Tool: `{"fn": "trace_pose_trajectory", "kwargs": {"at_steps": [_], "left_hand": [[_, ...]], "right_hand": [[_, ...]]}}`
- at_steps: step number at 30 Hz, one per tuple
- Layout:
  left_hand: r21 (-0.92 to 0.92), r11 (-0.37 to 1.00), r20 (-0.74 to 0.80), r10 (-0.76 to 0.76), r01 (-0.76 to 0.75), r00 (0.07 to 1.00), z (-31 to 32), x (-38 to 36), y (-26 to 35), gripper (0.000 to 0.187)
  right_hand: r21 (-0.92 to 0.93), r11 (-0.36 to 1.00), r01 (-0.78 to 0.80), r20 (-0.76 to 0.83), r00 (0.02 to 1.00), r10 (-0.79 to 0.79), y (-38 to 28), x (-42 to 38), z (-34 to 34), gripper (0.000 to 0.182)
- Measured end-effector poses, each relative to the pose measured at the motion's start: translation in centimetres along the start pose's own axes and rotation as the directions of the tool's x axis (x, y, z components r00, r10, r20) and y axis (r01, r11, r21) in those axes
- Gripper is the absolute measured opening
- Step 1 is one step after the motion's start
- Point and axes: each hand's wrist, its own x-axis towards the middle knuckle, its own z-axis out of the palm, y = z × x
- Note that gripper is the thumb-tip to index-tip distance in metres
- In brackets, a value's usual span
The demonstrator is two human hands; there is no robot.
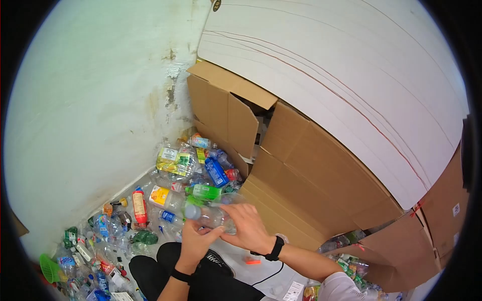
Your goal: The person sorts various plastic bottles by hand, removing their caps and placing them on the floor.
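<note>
A clear plastic bottle (pixel 208 216) with a pale cap lies roughly level between my two hands, its cap end pointing left. My right hand (pixel 247 227) is closed around the bottle's body from the right. From below, my left hand (pixel 195 242) grips it near the neck, thumb and fingers against the plastic. Dark bands circle both wrists. Just beyond the bottle lie a green-labelled bottle (pixel 205 191) and a clear bottle with an orange and yellow label (pixel 165 197).
Plastic bottles cover the floor by the stained wall (pixel 90 110), among them a red bottle (pixel 139 206) and a blue one (pixel 216 172). Cardboard sheets (pixel 321 175) and a large white board (pixel 346 85) lean at right. A green basket (pixel 49 267) is at lower left.
</note>
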Motion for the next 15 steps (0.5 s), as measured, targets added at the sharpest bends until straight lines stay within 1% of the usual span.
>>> {"fn": "trace_pose_trajectory", "kwargs": {"at_steps": [1, 2, 3, 5, 6, 7, 8, 9, 11, 13, 14, 15], "left_hand": [[0.043, 0.999, 0.04, -0.015, 0.014, 0.999, 0.7, -0.1, -0.6, 0.067], [0.175, 0.984, 0.055, 0.023, -0.032, 0.998, 1.4, -0.6, -0.5, 0.071], [0.174, 0.984, 0.047, 0.023, -0.03, 0.999, 1.8, -0.9, -0.4, 0.071], [0.328, 0.935, -0.021, 0.151, -0.136, 0.988, 2.0, -1.5, -0.1, 0.073], [0.403, 0.888, 0.014, 0.236, -0.221, 0.972, 1.6, -1.7, -0.2, 0.064], [0.415, 0.887, -0.031, 0.234, -0.201, 0.972, 1.4, -1.9, 0.0, 0.064], [0.571, 0.741, 0.111, 0.356, -0.353, 0.928, 1.4, -2.1, 0.4, 0.056], [0.693, 0.546, 0.259, 0.422, -0.471, 0.869, 1.2, -2.4, 0.5, 0.048], [0.671, 0.516, 0.377, 0.382, -0.533, 0.844, 1.4, -2.9, -0.9, 0.037], [0.692, 0.484, 0.495, 0.221, -0.535, 0.84, 1.7, -3.3, -2.8, 0.041], [0.702, 0.371, 0.537, 0.284, -0.608, 0.794, 2.2, -3.5, -4.2, 0.035], [0.639, 0.273, 0.602, 0.405, -0.719, 0.688, 2.6, -3.5, -5.4, 0.028]], "right_hand": [[-0.016, 0.999, -0.039, -0.003, 0.999, 0.039, 0.6, -1.0, -0.3, 0.07], [-0.029, 0.997, -0.074, -0.003, 0.997, 0.074, 1.1, -2.0, -0.6, 0.068], [-0.026, 0.997, -0.069, 0.003, 0.998, 0.069, 1.8, -3.1, -0.8, 0.068], [-0.067, 0.983, -0.171, 0.036, 0.984, 0.174, 3.0, -5.3, -1.0, 0.066], [-0.084, 0.978, -0.19, 0.058, 0.979, 0.195, 3.5, -6.4, -1.2, 0.066], [-0.094, 0.975, -0.201, 0.088, 0.974, 0.209, 4.0, -7.6, -1.3, 0.065], [-0.092, 0.977, -0.19, 0.1, 0.975, 0.199, 4.4, -8.6, -1.4, 0.063], [-0.08, 0.983, -0.167, 0.121, 0.977, 0.176, 4.7, -9.4, -1.3, 0.062], [-0.045, 0.985, -0.165, 0.133, 0.977, 0.169, 4.9, -11.1, -1.1, 0.066], [-0.043, 0.973, -0.225, 0.173, 0.958, 0.229, 5.4, -13.1, -0.8, 0.069], [-0.003, 0.963, -0.27, 0.195, 0.944, 0.266, 5.7, -14.1, -0.8, 0.07], [0.035, 0.949, -0.313, 0.234, 0.926, 0.296, 5.5, -14.6, -0.8, 0.07]]}}
